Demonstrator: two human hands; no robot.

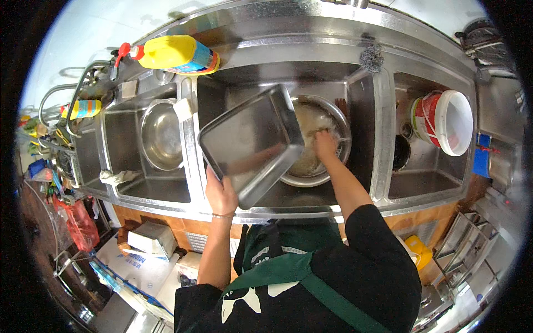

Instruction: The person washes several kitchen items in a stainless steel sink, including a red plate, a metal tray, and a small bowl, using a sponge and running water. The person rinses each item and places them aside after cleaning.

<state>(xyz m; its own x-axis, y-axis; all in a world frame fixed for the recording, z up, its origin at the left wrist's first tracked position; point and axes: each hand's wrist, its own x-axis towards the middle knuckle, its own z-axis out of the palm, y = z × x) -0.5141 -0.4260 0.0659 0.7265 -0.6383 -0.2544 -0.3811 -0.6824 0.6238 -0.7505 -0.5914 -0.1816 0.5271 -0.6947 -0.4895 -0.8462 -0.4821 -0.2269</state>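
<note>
Two hands are busy over the middle sink [363, 111]. The left hand [221, 194] holds a big steel tray [250, 141] by its lower edge. Its grip is closed tight around the rim, and the tray is tipped up on a slant, over the sink and partly over the round steel bowl [316, 166]. The right hand [326, 143] is down inside that bowl. Its fingers are in cloudy, soapy-looking water, so I cannot tell if they are curled around something or just spread out and rubbing.

To do this well, I think the left hand should keep a firm hold. A wet tray is slippery and heavy on one side, so it could slide or bang the sink wall. Holding it lower and nearer the bowl would help water drip back into the sink and not onto the counter [311, 212] in front. The right hand should move slowly in the bowl so the water does not splash out.

Other things sit close by. A second steel bowl [161, 136] rests in the left sink. A yellow soap bottle [175, 54] with a red cap lies on its side on the ledge behind. A grey scrubber [371, 57] sits on the back ledge. A red and white bucket [444, 122] lies tipped in the right sink. All of them are well apart from the hands.
</note>
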